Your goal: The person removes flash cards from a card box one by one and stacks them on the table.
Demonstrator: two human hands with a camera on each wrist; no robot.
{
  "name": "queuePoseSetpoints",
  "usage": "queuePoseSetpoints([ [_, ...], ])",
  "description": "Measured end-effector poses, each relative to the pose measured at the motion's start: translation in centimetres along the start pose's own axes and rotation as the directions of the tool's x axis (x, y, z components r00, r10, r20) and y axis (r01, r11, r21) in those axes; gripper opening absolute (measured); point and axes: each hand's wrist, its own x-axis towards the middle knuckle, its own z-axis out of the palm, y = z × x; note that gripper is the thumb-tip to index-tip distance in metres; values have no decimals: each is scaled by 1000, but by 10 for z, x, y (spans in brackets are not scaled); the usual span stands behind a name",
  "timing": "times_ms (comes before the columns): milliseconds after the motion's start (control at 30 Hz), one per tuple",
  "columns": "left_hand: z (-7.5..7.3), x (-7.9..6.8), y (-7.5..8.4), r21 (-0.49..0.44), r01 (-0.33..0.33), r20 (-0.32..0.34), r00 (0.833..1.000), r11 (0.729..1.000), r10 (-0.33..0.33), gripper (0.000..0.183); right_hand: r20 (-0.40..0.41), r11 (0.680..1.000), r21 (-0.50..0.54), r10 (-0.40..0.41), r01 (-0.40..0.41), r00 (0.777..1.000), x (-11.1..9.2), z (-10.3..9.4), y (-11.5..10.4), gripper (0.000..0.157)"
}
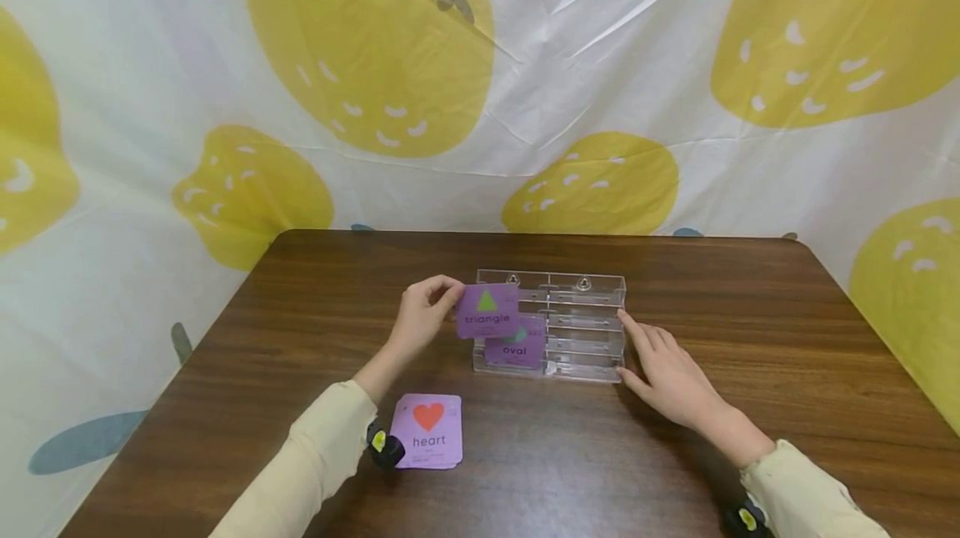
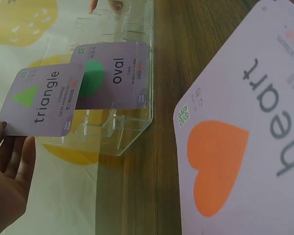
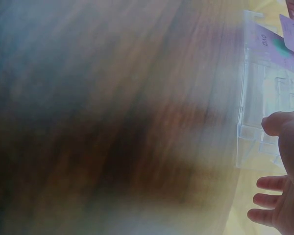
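My left hand (image 1: pixel 422 314) pinches the left edge of a purple triangle card (image 1: pixel 487 310) between thumb and fingers. That card is held up before the left side of a clear plastic tiered rack (image 1: pixel 585 348). Lower in the rack's left column stands a purple oval card (image 1: pixel 517 344), its top partly covered by the triangle card in the head view. At the rack's right side, my right hand (image 1: pixel 671 375) touches the edge with thumb and fingertips, its fingers fairly straight. In the left wrist view the triangle card (image 2: pixel 43 100) overlaps one side of the oval card (image 2: pixel 112 76).
A stack of purple cards with a heart card (image 1: pixel 427 431) on top lies on the brown wooden table (image 1: pixel 555 455), close to my left wrist. Behind the table hangs a white cloth (image 1: pixel 420 196) printed with yellow fruit.
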Motion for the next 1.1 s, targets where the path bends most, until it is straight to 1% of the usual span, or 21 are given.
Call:
queuePoseSetpoints([
  [167,-6,-2,-6,-5,12,-4,1000,1000,-12,16,-2,1000,-4,-2,2,1000,0,1,0,77],
  [400,-17,0,-34,8,40,-19,999,999,-40,18,2,1000,-1,1,-1,1000,-1,0,0,78],
  [533,-23,-3,-40,25,34,-30,999,999,-33,19,3,1000,-2,1,-1,1000,0,0,0,78],
  [667,-28,-8,-38,32,45,-32,998,998,-44,18,1,1000,-5,1,-1,1000,0,1,0,78],
  [933,-36,-25,-18,31,76,-14,997,997,-76,15,-1,1000,-4,-1,1,1000,0,1,0,78],
  [1100,-42,-33,-20,27,94,4,996,995,-94,16,-6,1000,-5,-3,3,1000,0,2,1,78],
])
